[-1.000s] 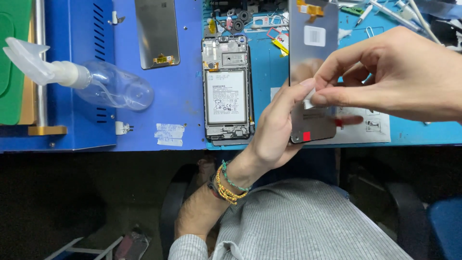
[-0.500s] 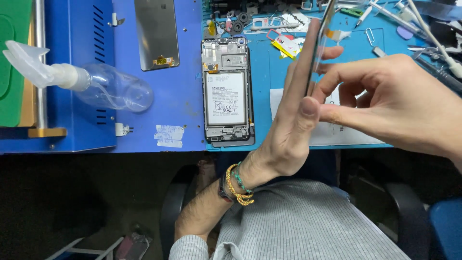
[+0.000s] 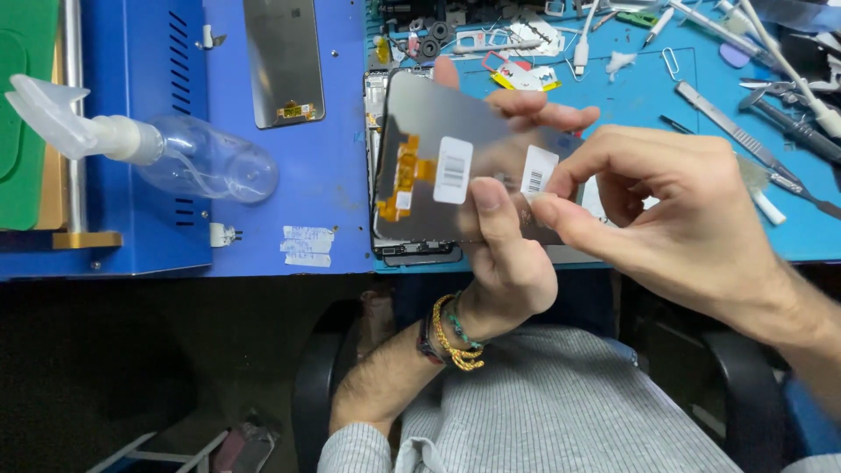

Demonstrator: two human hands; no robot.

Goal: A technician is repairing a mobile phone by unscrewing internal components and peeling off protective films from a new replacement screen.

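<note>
I am looking down on the blue work mat (image 3: 736, 210), its far and right edges crowded with tweezers and a metal spatula (image 3: 736, 123), so the open room is lying toward me. The dark display panel (image 3: 455, 166) is being held flat above the mat, back side up, likely to keep its orange flex cable (image 3: 405, 175) clear of the opened phone frame (image 3: 416, 254) beneath. My left hand (image 3: 499, 263) is clamping the panel's near edge with thumb on top. My right hand (image 3: 666, 219) is pinching its right end shut.
</note>
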